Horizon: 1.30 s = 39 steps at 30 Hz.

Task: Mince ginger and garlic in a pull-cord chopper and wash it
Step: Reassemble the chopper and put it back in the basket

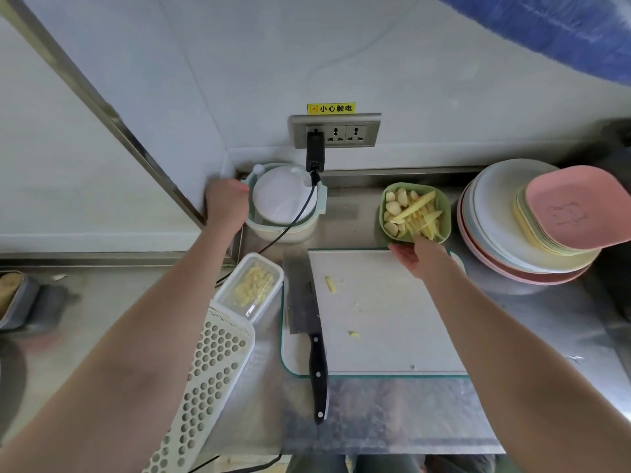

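The pull-cord chopper (285,203), a pale green tub with a white round lid, stands at the back of the steel counter under the wall socket. My left hand (227,204) grips its left side. A green square dish (415,213) holds garlic cloves and ginger strips (411,211). My right hand (415,256) holds the dish's near rim, thumb side on the edge. A few ginger scraps (329,284) lie on the white cutting board (379,312).
A cleaver (305,322) lies along the board's left edge. A clear box of minced food (251,288) and a perforated basket (208,384) sit to the left. A stack of plates (532,230) stands at the right. A black cable (290,223) runs from the socket across the chopper.
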Motion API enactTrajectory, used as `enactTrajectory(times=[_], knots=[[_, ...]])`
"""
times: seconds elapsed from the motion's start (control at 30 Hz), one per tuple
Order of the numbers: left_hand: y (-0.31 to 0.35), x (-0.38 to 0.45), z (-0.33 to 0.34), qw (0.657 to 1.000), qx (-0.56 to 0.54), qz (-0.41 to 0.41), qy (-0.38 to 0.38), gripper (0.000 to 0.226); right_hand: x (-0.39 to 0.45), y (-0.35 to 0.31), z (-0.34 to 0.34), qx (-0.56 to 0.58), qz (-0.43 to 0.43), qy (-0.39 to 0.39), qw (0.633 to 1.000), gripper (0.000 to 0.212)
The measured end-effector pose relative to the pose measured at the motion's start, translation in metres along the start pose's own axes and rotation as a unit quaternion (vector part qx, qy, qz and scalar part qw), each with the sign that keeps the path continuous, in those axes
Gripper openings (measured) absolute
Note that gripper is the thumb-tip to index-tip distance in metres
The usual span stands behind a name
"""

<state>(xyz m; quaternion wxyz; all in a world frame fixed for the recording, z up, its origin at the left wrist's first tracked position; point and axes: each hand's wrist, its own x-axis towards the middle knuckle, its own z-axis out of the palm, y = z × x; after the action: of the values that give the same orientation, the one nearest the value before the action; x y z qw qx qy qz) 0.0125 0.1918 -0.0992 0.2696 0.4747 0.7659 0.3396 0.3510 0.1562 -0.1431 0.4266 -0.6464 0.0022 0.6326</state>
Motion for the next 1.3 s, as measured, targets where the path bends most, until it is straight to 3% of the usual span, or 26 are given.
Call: enactTrajectory(times=[0.2, 0.33, 0.43, 0.5, 0.6, 0.7, 0.8, 0.87, 0.97, 1.07, 1.23, 1.3], knots=[[0.032, -0.057, 0.016, 0.983, 0.056, 0.139, 0.105, 0.03, -0.008, 0.006, -0.008, -0.023, -0.08, -0.011, 0.996, 0.037], [0.071, -0.109, 0.051, 0.967, 0.043, 0.25, 0.008, 0.015, -0.03, 0.011, -0.015, -0.032, -0.096, -0.001, 0.995, 0.033], [0.094, -0.143, 0.087, 0.986, -0.059, 0.108, -0.113, 0.009, -0.053, 0.01, -0.017, -0.008, -0.061, 0.014, 0.998, 0.014], [0.108, -0.156, 0.107, 0.981, -0.077, 0.033, -0.175, 0.016, -0.07, 0.003, -0.022, 0.014, -0.068, 0.015, 0.997, 0.012], [0.144, -0.168, 0.128, 0.94, -0.179, -0.011, -0.291, 0.016, -0.092, -0.024, -0.045, 0.032, -0.122, 0.005, 0.992, 0.006], [0.189, -0.178, 0.154, 0.907, -0.228, -0.004, -0.354, 0.017, -0.099, -0.063, -0.082, -0.009, -0.182, 0.024, 0.983, 0.009], [0.232, -0.192, 0.189, 0.89, -0.221, 0.002, -0.4, 0.032, -0.092, -0.108, -0.123, -0.028, -0.2, 0.109, 0.973, 0.017], [0.253, -0.199, 0.212, 0.882, -0.205, -0.011, -0.424, 0.033, -0.087, -0.134, -0.145, -0.028, -0.201, 0.144, 0.969, 0.015], [0.266, -0.209, 0.245, 0.886, -0.146, -0.004, -0.439, 0.01, -0.07, -0.162, -0.175, -0.144, -0.198, 0.156, 0.957, 0.008], [0.263, -0.213, 0.271, 0.89, -0.041, 0.023, -0.453, 0.026, -0.055, -0.172, -0.2, -0.24, -0.149, 0.161, 0.946, 0.022], [0.259, -0.209, 0.285, 0.934, -0.037, 0.01, -0.354, 0.037, -0.043, -0.157, -0.217, -0.239, -0.138, 0.2, 0.94, 0.043], [0.261, -0.211, 0.288, 0.938, -0.044, 0.03, -0.343, 0.041, -0.04, -0.153, -0.216, -0.199, -0.129, 0.204, 0.95, 0.052]])
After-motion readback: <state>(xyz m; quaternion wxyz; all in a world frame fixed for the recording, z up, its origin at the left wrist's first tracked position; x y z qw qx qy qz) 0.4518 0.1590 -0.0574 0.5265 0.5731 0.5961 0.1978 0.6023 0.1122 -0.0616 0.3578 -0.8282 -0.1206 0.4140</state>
